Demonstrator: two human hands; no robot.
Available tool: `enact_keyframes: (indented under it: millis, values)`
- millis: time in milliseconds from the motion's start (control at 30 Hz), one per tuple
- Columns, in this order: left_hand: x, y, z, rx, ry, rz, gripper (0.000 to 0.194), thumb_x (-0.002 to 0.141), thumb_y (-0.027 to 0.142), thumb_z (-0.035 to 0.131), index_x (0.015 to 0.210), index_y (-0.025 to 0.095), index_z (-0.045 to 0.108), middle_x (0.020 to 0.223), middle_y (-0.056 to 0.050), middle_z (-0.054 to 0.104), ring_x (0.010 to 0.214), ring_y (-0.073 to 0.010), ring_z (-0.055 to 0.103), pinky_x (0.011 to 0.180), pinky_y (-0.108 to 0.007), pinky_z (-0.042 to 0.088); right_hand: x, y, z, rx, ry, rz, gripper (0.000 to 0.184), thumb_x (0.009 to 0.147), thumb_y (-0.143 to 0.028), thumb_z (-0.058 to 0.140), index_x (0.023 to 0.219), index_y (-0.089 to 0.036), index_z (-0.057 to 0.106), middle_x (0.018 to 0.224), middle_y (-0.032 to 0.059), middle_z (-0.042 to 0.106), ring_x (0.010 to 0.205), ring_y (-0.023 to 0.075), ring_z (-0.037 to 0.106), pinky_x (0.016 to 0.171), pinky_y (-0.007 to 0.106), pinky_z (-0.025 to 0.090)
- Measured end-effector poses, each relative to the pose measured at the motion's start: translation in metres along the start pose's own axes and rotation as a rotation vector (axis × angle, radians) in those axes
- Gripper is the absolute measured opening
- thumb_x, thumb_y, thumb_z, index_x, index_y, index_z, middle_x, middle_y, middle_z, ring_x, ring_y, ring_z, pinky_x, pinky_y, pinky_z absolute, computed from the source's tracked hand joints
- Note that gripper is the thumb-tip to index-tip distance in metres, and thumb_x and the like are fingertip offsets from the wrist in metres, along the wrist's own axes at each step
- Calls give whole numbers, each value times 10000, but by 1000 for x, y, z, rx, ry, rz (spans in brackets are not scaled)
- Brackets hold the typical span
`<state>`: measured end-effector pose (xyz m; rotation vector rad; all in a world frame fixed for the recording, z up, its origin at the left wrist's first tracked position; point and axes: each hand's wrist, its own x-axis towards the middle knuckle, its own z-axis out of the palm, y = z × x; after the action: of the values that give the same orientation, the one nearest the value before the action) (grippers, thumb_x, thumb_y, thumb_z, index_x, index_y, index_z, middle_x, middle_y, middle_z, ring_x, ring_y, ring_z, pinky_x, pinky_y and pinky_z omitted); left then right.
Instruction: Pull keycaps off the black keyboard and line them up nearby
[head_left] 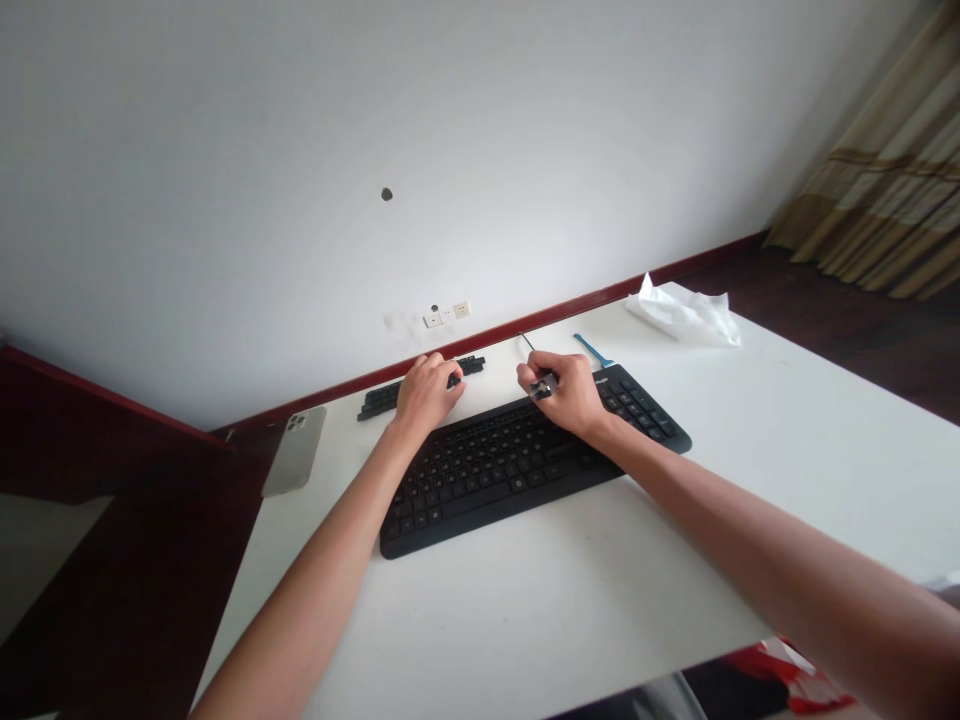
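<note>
Black rectangular plastic keyboard (487,468), centre | glossy dark object (546,386) clasped in right hand (568,392), 1 o'clock | blocky black keycaps (379,400) by curled left hand (427,392), 10 o'clock, hold unclear

From the middle of the view, a phone (296,450) lies back-up at eight o'clock, beside the left edge of the counter (525,600). A crumpled white bag (686,318) rests near three o'clock. Toward eleven sit wall sockets (461,310), with a dark hole (386,194) higher up the white wall (480,130); dark red skirting (709,258) runs along its foot. Beige-brown curtains (877,190) hang at two, and red plastic (814,690) shows between four and five.
</note>
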<state>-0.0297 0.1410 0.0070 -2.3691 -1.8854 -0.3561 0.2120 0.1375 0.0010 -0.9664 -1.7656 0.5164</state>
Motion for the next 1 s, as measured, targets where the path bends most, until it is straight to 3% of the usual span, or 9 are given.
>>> enact_keyframes:
  millis: [167,300,400,533,633,733,867,1000]
  values:
    - [-30,49,-10,-224,17,36,145,956,355,702,1044,246,738,1005,-41,664,1013,-241,616,901,-349,499,10,6,-5,159,114,148,251,911,-321,621,706,-213,526,618,-32,487,591,130,427,579,284,359]
    - [-66,94,-8,-389,-14,116,275,938,423,729,1135,232,706,1119,-53,673,1084,-241,622,1001,-366,514,16,16,-3,369,91,257,387,992,-426,554,671,-211,535,588,1,547,577,146,506,605,300,436]
    - [-82,117,-1,-400,-49,137,485,882,516,775,1260,235,660,1203,-68,656,1127,-265,609,1045,-406,511,15,20,1,492,68,298,412,953,-526,634,710,-194,599,652,39,626,615,170,598,626,318,509]
    - [-86,132,8,-318,-35,128,658,837,581,800,1343,202,616,1234,-91,636,1137,-295,585,1046,-454,500,15,21,3,533,77,296,335,899,-501,717,820,-180,662,707,33,644,628,158,611,615,305,528]
    - [-84,139,12,-261,-24,124,691,820,603,808,1332,183,611,1219,-99,632,1132,-307,575,994,-461,506,17,19,2,610,108,380,240,848,-393,771,829,-183,657,591,-36,494,512,99,438,474,250,372]
    - [-82,145,16,-232,-10,132,684,822,599,812,1325,185,604,1209,-94,633,1123,-302,577,943,-450,510,20,16,-2,823,24,514,196,793,-324,788,817,-176,661,582,-63,369,495,78,294,427,240,229]
    - [-80,150,21,-246,8,131,670,829,613,802,1316,194,610,1192,-85,639,1110,-295,584,942,-446,510,20,12,-5,985,-155,604,252,843,-348,706,690,-175,604,588,-40,356,512,88,290,442,249,249]
    - [-79,150,26,-286,23,121,670,814,604,822,1302,196,612,1183,-77,636,1105,-286,587,964,-436,513,18,11,-3,969,-190,613,325,850,-339,692,612,-186,531,581,-15,397,531,105,347,471,258,300]
